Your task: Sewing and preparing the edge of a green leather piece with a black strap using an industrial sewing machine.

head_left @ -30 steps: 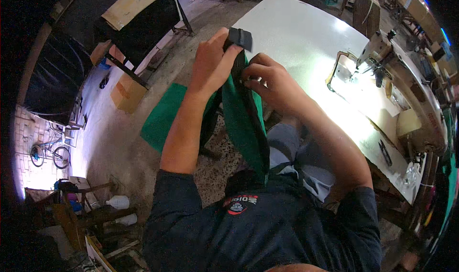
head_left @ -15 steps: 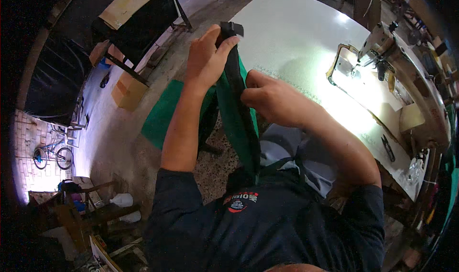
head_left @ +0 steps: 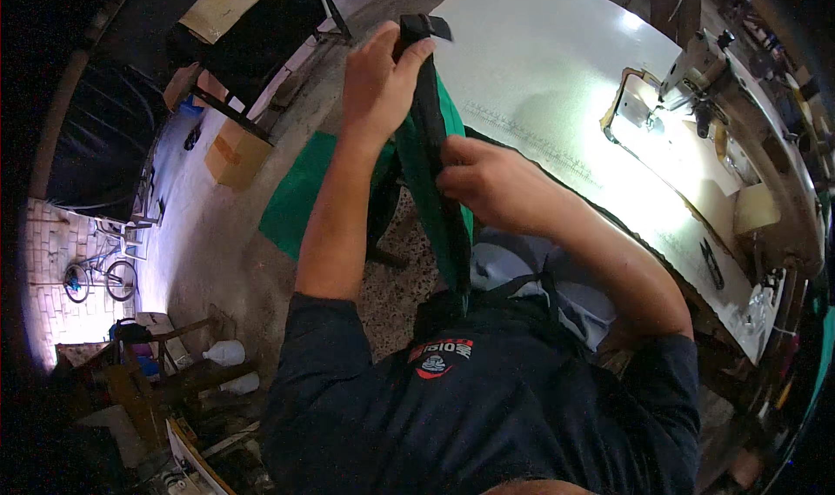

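Green-and-black fabric stretched from the left hand, which gripped its black upper part, down past the right hand, whose curled fingers sat at its edge; couldn't tell if they pinched it. White table stood ahead of the right hand, sewing machine farther right.

To your right, a sewing machine stood on the white surface, with dark snips lying nearer you. At your far left, a cardboard box sat on the floor. Leftmost, a bicycle stood by a brick wall.
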Action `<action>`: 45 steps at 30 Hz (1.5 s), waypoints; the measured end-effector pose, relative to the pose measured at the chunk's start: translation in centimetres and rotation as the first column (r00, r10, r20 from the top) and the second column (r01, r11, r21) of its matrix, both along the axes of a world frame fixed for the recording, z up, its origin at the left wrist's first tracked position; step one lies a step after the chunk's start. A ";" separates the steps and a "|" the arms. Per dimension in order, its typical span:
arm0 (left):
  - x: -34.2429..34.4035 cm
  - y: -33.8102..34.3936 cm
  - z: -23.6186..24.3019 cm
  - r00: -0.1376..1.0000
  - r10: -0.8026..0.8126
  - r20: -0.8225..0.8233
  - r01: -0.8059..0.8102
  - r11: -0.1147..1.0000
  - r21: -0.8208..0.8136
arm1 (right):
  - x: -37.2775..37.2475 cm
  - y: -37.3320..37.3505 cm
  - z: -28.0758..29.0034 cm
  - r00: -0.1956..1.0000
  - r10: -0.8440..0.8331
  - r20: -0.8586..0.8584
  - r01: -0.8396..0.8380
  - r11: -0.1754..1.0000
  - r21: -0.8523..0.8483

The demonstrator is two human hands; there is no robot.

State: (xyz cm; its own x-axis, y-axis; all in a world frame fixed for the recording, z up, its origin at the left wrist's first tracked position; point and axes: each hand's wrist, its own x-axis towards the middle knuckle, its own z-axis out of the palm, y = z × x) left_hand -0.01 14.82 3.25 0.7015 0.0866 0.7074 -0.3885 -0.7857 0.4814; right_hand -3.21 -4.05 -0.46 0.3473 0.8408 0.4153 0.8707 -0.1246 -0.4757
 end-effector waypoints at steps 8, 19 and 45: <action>0.2 1.0 -0.6 1.000 0.026 0.009 -0.026 1.000 -0.017 | -0.3 -1.7 -0.6 0.866 -0.216 -0.451 0.302 0.945 0.129; -2.3 9.4 4.4 0.888 0.434 0.152 -0.426 0.901 -0.082 | -3.2 2.8 -1.6 0.870 -0.199 -0.451 0.320 0.924 0.210; -11.4 16.4 -26.9 0.414 0.575 -0.705 -0.326 0.817 0.475 | -5.2 -16.3 -18.2 0.082 -0.477 -0.875 0.327 0.842 -0.428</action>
State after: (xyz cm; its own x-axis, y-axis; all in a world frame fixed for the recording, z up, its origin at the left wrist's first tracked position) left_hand -11.42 31.25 -23.66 0.8637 0.4974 -0.0816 0.5040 -0.8499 0.1539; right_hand -8.42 -20.36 -18.65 0.6944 0.4386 -0.5705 -0.4170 -0.4008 -0.8157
